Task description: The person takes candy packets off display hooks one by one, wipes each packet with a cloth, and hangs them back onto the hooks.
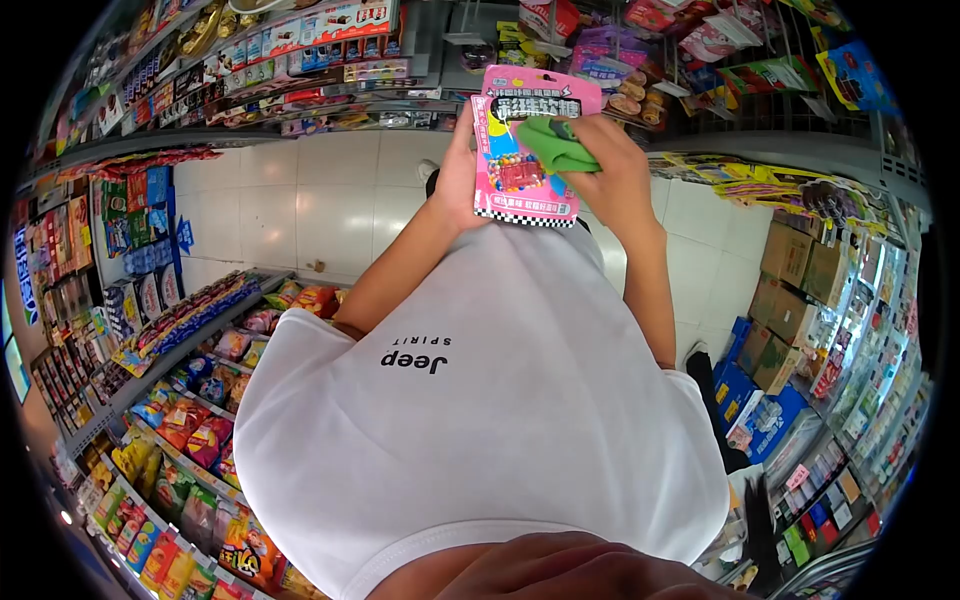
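Note:
A pink candy bag (530,205) with a checkered bottom edge is held upright in front of my chest, its printed face toward me. My left hand (460,175) grips the bag along its left edge, with the fingers mostly hidden behind it. Bunched in my right hand (610,165) is a green cloth (555,148), which lies against the front of the bag and covers part of its print. The fingers of that hand are closed around the cloth.
Hanging snack packets (770,75) and boxed chocolates (330,25) line the shelves ahead. Bagged snacks (185,425) fill the racks at left. Cardboard boxes (785,315) are stacked at right, near another person's dark-clothed leg (705,400). Pale tiles (330,190) cover the floor.

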